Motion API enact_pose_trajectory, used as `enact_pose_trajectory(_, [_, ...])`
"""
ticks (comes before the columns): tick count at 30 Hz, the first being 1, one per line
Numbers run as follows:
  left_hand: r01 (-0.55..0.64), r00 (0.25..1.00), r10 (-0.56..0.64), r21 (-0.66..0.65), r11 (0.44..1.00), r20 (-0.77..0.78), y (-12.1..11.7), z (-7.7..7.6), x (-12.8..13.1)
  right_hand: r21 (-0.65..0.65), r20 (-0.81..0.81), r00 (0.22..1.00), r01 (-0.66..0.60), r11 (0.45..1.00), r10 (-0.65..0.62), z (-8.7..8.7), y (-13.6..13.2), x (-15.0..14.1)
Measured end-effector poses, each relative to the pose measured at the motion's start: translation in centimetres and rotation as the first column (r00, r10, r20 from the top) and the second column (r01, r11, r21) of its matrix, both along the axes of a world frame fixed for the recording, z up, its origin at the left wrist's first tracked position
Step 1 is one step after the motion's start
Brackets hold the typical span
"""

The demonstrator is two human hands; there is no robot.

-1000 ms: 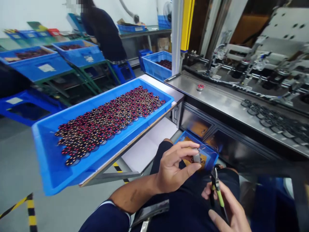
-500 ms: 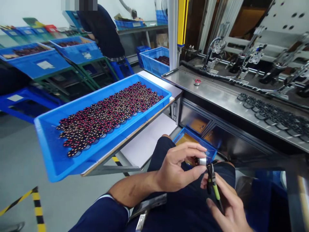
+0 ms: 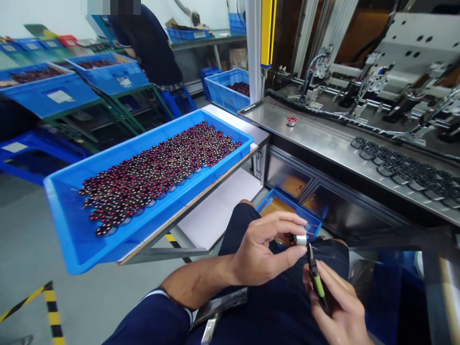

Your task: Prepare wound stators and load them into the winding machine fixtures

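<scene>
Between the thumb and fingertips of my left hand (image 3: pixel 264 251) is a small motor stator (image 3: pixel 301 239) with a silver rim, held on its side above my lap. Thin wires (image 3: pixel 315 229) stick out from it to the right. My right hand (image 3: pixel 339 304) is wrapped round the green and black handles of a pair of cutting pliers (image 3: pixel 316 281). Their jaws point up and sit just below the stator's lower right edge, close to a short wire end. Whether the jaws touch the wire I cannot tell.
On the left, a long blue tray (image 3: pixel 59 211) holds many round coil-wound stators (image 3: pixel 161 167). One red stator (image 3: pixel 292 121) stands on the steel machine bench (image 3: pixel 323 139), with a row of black parts (image 3: pixel 398 163) farther right. A blue bin (image 3: pixel 273 196) is below. A co-worker (image 3: pixel 147 45) is at the back.
My left hand has moved a little right with the stator, turning its silver rim outward. My right hand has brought the pliers up to it; their handles have closed together since half a second ago.
</scene>
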State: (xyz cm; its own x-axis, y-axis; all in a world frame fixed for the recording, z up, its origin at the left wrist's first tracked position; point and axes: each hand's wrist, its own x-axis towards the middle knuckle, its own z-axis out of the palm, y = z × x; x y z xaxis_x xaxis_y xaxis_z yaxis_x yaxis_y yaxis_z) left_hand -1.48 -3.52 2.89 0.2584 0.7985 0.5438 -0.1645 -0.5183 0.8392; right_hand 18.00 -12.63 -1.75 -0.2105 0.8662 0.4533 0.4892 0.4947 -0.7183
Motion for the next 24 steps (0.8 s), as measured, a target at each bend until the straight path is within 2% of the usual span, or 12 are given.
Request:
enact_pose_trajectory(3, [-0.001,1.000,0.001,0.053,0.999,0.007,0.1,0.0,-0.1,-0.001,0.015,0.999,0.028,1.000,-0.028,-0.2,0.0,0.1])
enact_pose_trajectory(9, [-0.002,0.999,0.007,0.176,0.984,-0.031,0.3,0.1,-0.1,0.081,0.070,0.994,0.081,0.993,-0.087,0.3,-0.1,-0.3])
enact_pose_trajectory(13, [0.023,0.999,-0.014,0.202,0.979,-0.044,0.2,0.4,-0.1,0.061,0.047,0.998,0.045,0.997,-0.048,0.8,0.1,-0.4])
enact_pose_trajectory(18, [0.047,0.998,-0.038,0.219,0.975,-0.043,0.2,0.6,-0.2,0.120,0.062,0.995,0.074,0.990,-0.082,0.6,0.2,0.1])
enact_pose_trajectory(24, [0.034,0.999,-0.024,0.256,0.966,-0.042,0.3,0.5,-0.2,0.050,0.056,0.995,0.076,0.996,-0.079,0.4,0.1,0.2])
